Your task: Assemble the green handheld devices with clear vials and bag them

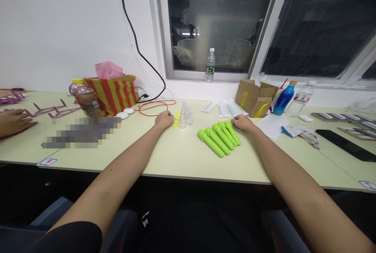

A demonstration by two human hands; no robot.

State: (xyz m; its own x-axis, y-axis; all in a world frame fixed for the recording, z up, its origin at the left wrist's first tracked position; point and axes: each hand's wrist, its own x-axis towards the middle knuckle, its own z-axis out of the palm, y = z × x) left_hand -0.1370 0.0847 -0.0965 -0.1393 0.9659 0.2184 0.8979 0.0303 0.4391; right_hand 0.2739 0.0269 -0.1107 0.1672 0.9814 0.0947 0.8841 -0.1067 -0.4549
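My left hand (164,120) rests on the table, fingers curled into a loose fist, just left of a column of small yellow rings (176,119). Beside the rings stand two rows of small clear plastic pieces (183,118), like little bottles or caps. Several bright green, microphone-shaped plastic tubes (216,142) lie slantwise, side by side, right of centre. Next to their upper right end sits my right hand (242,122), also curled closed on the tabletop. No object shows in either hand, though the inner sides of the fingers are hidden.
Behind are flat plastic packets (230,108) and an open cardboard box (255,98). Bottles (283,98), a glove (305,134) and a dark flat panel (346,144) lie right. Leftward are a red cable (152,106), a striped bag (114,94) and another person's hand (17,122).
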